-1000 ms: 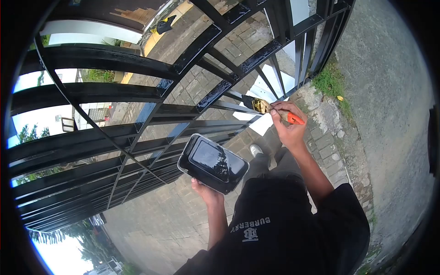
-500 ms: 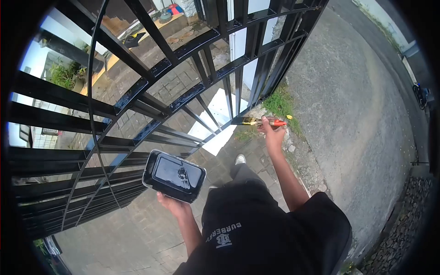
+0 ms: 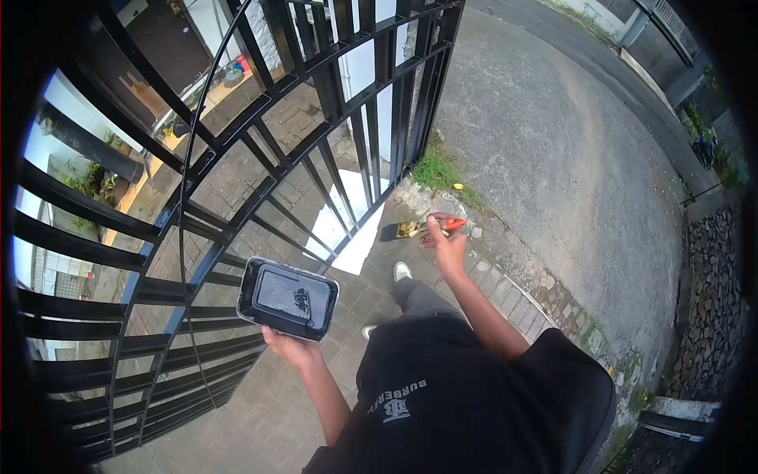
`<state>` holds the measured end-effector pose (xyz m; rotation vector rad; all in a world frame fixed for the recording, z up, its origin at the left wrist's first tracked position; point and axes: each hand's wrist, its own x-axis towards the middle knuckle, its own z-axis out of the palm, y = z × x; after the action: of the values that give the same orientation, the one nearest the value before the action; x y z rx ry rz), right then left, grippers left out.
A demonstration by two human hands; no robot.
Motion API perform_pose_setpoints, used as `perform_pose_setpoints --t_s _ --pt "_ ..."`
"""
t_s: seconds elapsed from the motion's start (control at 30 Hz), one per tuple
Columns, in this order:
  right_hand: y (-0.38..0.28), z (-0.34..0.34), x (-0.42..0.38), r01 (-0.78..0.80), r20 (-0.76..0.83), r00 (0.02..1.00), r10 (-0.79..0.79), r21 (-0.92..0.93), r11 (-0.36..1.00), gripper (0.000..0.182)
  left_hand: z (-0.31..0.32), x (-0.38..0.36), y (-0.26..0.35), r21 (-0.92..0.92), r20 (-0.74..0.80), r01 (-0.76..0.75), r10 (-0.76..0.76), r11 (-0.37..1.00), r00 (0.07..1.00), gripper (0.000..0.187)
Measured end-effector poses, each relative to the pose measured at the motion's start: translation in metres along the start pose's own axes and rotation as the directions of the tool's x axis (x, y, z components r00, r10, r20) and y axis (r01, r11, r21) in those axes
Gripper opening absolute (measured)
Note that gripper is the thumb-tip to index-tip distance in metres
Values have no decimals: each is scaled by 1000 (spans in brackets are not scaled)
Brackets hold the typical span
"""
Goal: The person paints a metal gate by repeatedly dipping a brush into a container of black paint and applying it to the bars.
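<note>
A black tray (image 3: 289, 299) with dark, glossy liquid inside rests on my left hand (image 3: 294, 348), whose fingers go under its near edge. In my right hand (image 3: 444, 243) is a paintbrush (image 3: 407, 230) with a red-tipped handle; its dark bristles point left. The brush is apart from both the tray and the gate. Ahead and to the left stands a black metal gate (image 3: 320, 141) with long bars and two curved crosspieces. White sheets (image 3: 357, 251) lie on the ground at the foot of the gate.
A black cable (image 3: 183, 229) hangs across the gate. Grass (image 3: 439, 170) grows by the gate's end, beside a rough concrete road (image 3: 568, 158). Paving (image 3: 371, 296) lies under my feet. Behind the bars are potted plants and a doorway; a stone wall (image 3: 708, 292) is at the right.
The view has turned and shifted, so the gate's end and the sheets appear further left. The brush, near the gate's lower end before, is now apart from it. Both hands keep their holds.
</note>
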<state>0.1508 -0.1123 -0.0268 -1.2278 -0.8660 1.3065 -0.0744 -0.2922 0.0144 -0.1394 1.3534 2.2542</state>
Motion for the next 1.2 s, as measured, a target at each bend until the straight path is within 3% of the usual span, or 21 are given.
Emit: perform_pose_setpoints --t_s 0.07,0.23,0.3,0.37,0.43,0.47,0.53,0.7,0.8,0.97,1.07,1.1,1.17,1.2 --pt "-1 -23 -21 -10 -81 997 9 -16 1000 29 -11 -1 1 110 33 -37 33 993 999 63" --pt "11 -75 -43 -37 -206 978 38 11 999 26 -34 -10 8 160 89 -55 41 985 995 64" --pt "20 -86 -42 108 -262 960 -104 3 994 21 -39 -19 13 185 103 -89 71 979 992 65" --pt "4 -92 -42 96 -222 971 -92 10 995 15 -43 -30 11 131 82 -126 116 983 990 66" --pt "-17 -90 -41 307 -200 916 -348 -209 928 13 -45 -44 8 114 72 -139 131 984 989 67" --pt "-31 -92 -41 315 -212 912 -352 -190 930 13 -45 -51 5 120 84 -164 154 979 984 67" --pt "-60 -100 -41 553 -126 760 -638 -389 737 11 -50 -62 -2 77 68 -154 149 985 987 68" --pt "-126 -147 -47 748 -43 607 -793 -305 589 13 -71 -90 -31 67 47 -192 189 979 981 64" --pt "-161 -184 -54 867 30 430 -902 -293 403 18 -59 -132 -47 106 29 -259 257 960 966 67" --pt "-190 -242 -67 907 23 381 -924 -202 369 17 -29 -201 -73 74 92 -273 266 959 960 67" --pt "-190 -267 -74 839 51 536 -843 -140 525 16 -22 -227 -91 95 103 -246 237 964 966 63" --pt "-190 -273 -77 851 59 521 -852 -122 512 16 -18 -238 -95 74 96 -260 253 963 963 63" --pt "-191 -282 -79 782 128 623 -772 -56 621 16 -5 -259 -104 108 119 -199 186 974 975 60" --pt "-190 -286 -79 797 141 602 -786 -37 603 16 -2 -265 -110 72 109 -184 175 980 978 54"
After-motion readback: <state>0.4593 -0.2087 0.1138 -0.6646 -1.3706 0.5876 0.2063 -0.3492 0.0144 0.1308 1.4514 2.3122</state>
